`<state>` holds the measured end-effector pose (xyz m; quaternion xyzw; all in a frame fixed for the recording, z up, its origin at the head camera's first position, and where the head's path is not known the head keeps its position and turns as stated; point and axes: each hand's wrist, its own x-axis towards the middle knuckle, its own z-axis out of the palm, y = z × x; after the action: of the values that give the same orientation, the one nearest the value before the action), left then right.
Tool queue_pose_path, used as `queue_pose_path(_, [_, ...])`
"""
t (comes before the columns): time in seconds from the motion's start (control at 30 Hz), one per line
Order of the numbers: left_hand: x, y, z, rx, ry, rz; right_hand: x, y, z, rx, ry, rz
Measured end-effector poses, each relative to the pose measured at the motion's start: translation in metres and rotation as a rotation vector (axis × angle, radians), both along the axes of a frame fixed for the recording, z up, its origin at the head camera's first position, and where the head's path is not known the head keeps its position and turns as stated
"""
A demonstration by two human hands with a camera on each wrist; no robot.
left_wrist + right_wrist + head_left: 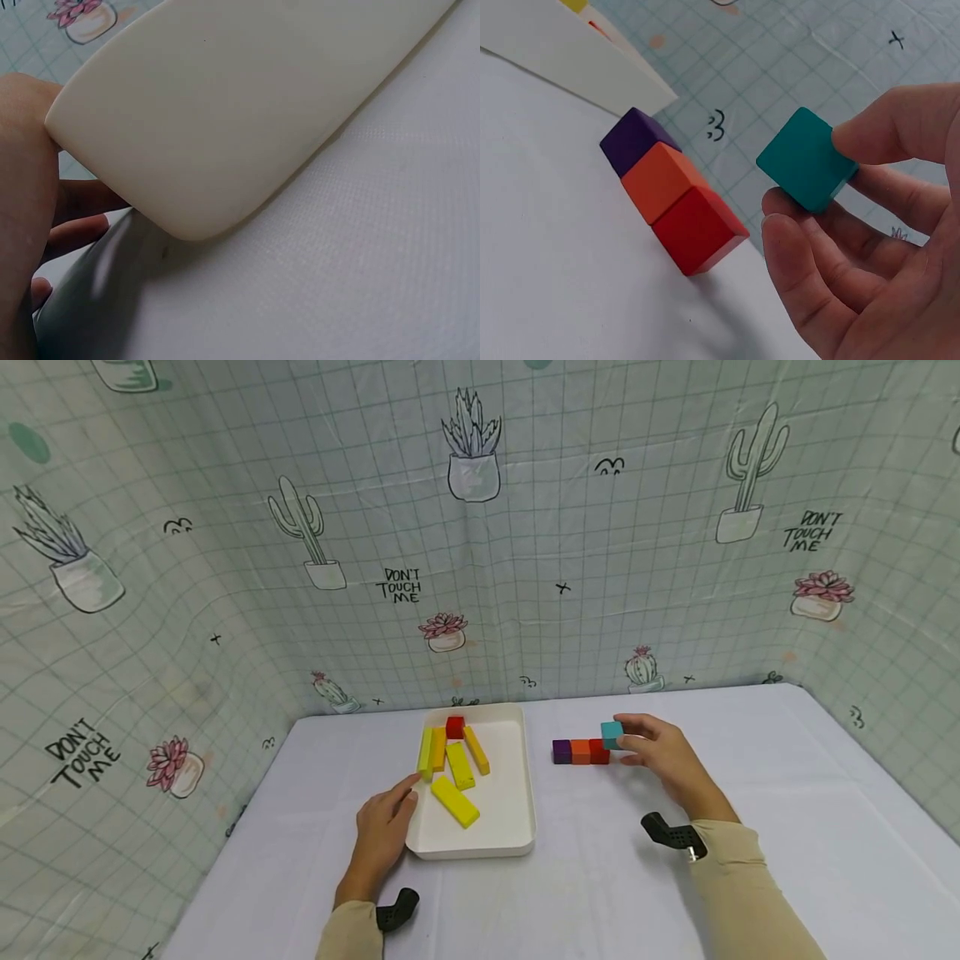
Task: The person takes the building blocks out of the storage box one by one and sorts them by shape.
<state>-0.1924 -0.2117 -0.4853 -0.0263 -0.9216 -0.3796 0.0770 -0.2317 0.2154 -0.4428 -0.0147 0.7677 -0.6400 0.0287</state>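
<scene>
A teal cube [802,161] is pinched between the thumb and fingers of my right hand [660,752]. It is held above the right end of a row of touching cubes: purple [562,752], orange [581,752] and red [598,752]. The right wrist view shows the teal cube apart from the red one. My left hand [384,835] holds the left wall of a white tray [498,842], its thumb at the rim and other fingers outside, partly hidden. Inside the tray lie several yellow blocks [455,802] and a red cube [455,727].
A white cloth [592,893] covers the table. Behind and at both sides hangs a gridded curtain [525,552] printed with cacti. The tray's right wall stands a short way left of the purple cube. Black wrist mounts [671,833] sit on both forearms.
</scene>
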Motion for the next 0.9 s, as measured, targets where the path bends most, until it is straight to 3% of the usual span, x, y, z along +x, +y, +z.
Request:
queue_pose_path(0.6, [0.001,0.001,0.001,-0.004,-0.026,0.019,-0.006,0.008,-0.015,0.051,-0.065,-0.042])
queue_pose_path(0.9, [0.000,0.001,0.000,-0.016,-0.015,0.016,-0.008,0.009,-0.019,0.148,-0.111,-0.060])
